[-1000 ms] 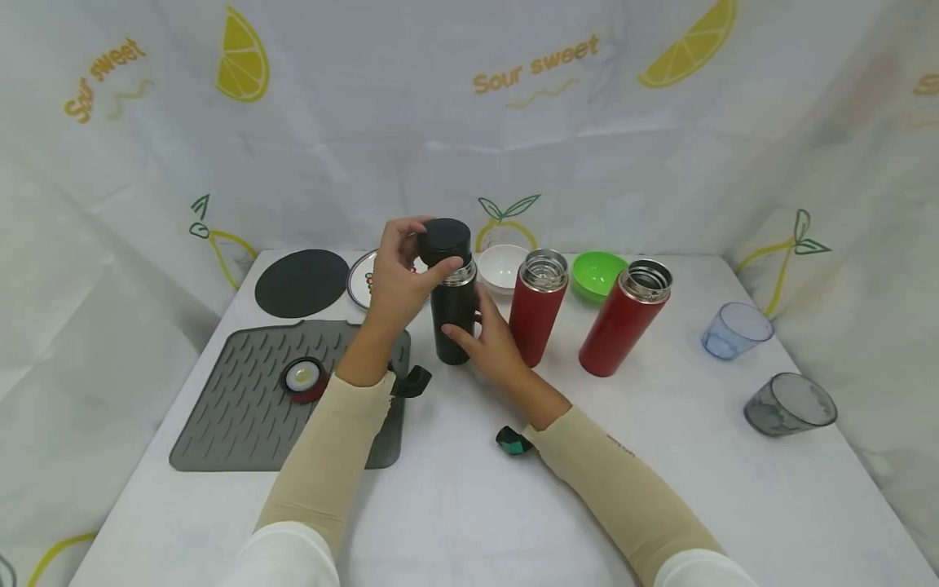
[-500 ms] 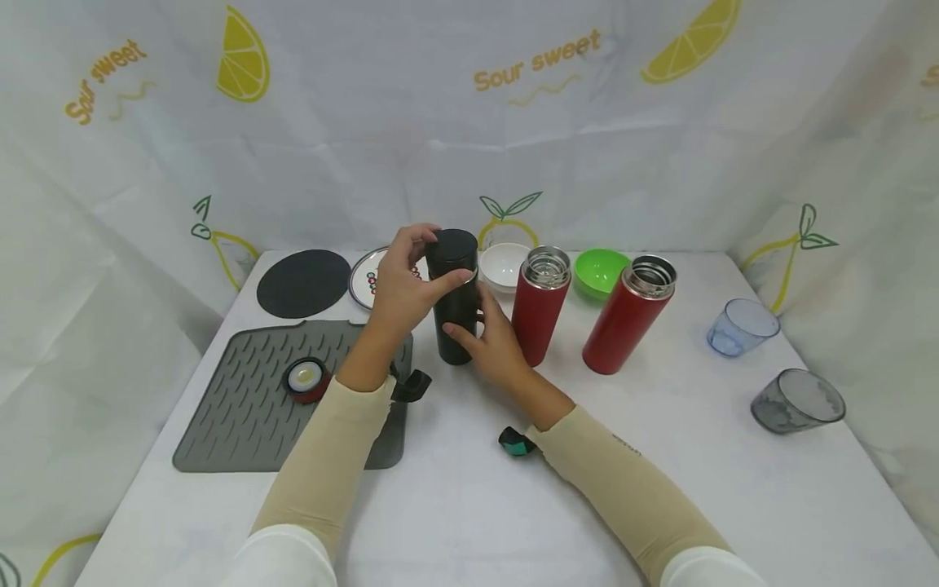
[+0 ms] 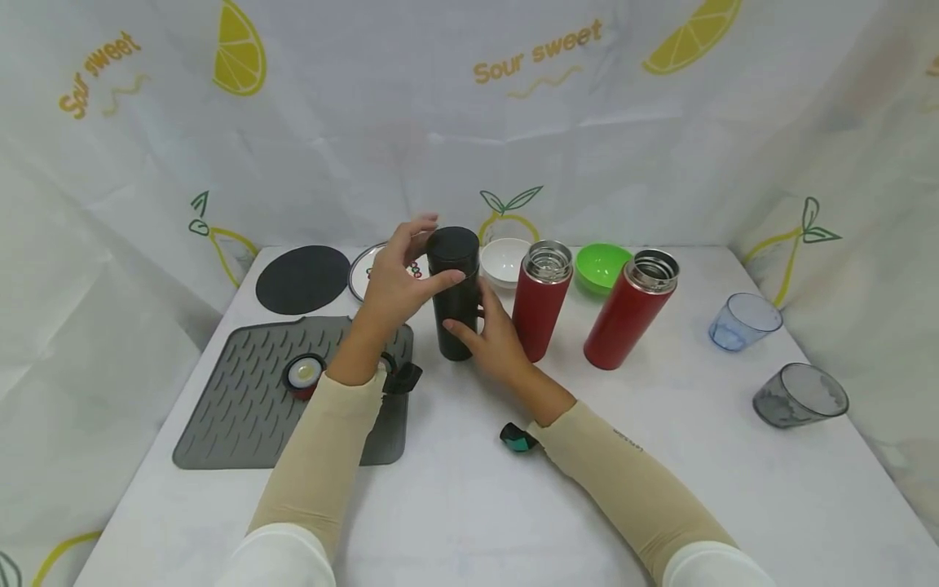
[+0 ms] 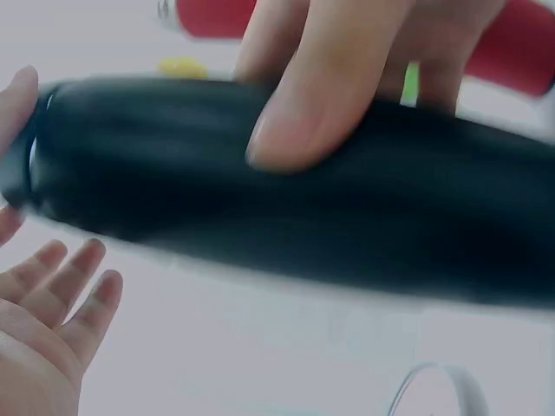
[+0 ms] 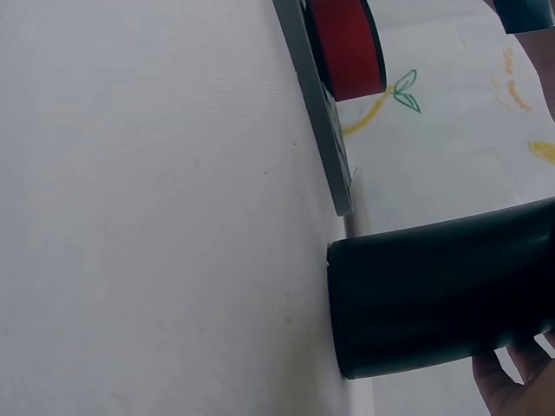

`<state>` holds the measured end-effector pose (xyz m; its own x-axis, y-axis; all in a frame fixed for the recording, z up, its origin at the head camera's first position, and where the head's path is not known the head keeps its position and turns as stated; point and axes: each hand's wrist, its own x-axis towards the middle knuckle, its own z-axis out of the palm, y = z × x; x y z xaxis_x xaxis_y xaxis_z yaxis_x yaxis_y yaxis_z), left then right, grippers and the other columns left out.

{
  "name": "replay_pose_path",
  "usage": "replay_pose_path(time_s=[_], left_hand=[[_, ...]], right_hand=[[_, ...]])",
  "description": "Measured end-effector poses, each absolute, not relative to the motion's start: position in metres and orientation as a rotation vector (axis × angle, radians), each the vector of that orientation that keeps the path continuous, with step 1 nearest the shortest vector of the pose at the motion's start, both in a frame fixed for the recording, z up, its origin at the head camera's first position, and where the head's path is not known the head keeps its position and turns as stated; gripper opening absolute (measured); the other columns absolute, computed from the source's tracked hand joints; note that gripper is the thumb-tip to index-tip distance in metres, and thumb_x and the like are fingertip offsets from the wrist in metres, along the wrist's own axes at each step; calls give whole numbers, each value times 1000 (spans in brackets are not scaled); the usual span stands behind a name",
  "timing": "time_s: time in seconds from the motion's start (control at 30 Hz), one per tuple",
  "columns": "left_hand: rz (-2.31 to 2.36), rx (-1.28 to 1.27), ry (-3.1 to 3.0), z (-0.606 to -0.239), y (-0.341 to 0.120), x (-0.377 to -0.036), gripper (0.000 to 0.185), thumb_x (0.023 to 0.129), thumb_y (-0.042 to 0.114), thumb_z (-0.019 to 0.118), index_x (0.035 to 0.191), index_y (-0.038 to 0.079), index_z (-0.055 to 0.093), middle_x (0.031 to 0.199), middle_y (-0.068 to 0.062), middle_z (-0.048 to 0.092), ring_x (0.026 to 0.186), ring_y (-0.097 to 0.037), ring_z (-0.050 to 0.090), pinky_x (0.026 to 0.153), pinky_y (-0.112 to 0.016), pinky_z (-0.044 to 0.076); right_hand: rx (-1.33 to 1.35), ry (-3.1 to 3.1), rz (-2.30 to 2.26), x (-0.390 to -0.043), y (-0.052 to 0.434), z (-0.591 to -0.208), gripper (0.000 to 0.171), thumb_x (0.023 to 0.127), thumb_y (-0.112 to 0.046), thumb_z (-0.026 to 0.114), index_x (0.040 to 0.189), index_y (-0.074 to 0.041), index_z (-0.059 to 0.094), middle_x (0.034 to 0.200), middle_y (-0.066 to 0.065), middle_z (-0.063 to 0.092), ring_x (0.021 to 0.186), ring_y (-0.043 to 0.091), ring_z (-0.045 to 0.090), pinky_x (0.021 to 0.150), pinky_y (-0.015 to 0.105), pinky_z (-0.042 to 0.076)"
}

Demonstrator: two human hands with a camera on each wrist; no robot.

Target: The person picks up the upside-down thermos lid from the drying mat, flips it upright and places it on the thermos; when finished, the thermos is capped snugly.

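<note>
A black thermos (image 3: 456, 308) stands upright at the middle of the white table, its black lid (image 3: 451, 247) seated over the neck so no steel shows. My right hand (image 3: 501, 344) grips the body from the right, thumb across the front. My left hand (image 3: 396, 281) is at the lid: the thumb touches near the seam while the fingers are straight and lifted away behind. In the left wrist view the thermos (image 4: 199, 173) lies sideways across the picture, and the spread left fingers (image 4: 95, 290) stand off the lid.
Two lidless red thermoses (image 3: 539, 314) (image 3: 627, 322) stand to the right. A white bowl (image 3: 502, 261), green bowl (image 3: 600, 267) and patterned plate (image 3: 361, 277) sit behind. Blue (image 3: 742, 322) and grey (image 3: 792, 397) glasses are far right. A grey mat (image 3: 235, 408) carries a red-and-black lid (image 3: 303, 373); a black round mat (image 3: 303, 280) lies behind.
The black lid came down onto the thermos neck, covering the steel rim. My left fingers then loosened and lifted off its far side. My right hand kept its grip.
</note>
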<state>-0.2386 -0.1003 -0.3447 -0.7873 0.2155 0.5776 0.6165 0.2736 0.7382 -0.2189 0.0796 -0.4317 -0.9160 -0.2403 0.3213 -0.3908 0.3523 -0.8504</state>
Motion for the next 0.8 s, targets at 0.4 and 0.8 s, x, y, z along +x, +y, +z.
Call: replay_pose_path(time_s=[0.4,0.8], left_hand=[[-1542,-703,-2150,-329,-121,-227,32,99,11,58,129,2,55,115,-12,67,109,-19,63,94,-32,48],[-1692,-529,-2340,-344,-73,-227,92,78,39,81,151,18,28,136,-2,51,119,-12,51,99,-39,42]], right_hand=[[538,-2486,1592,-218,79,-434,82,90,-36,70,154,-19,21,148,3,38,130,18,41,104,40,40],[653,-2444,1564,-220,80,-436,86,92,-32,69,156,-32,11,153,-2,31,132,16,40,103,39,41]])
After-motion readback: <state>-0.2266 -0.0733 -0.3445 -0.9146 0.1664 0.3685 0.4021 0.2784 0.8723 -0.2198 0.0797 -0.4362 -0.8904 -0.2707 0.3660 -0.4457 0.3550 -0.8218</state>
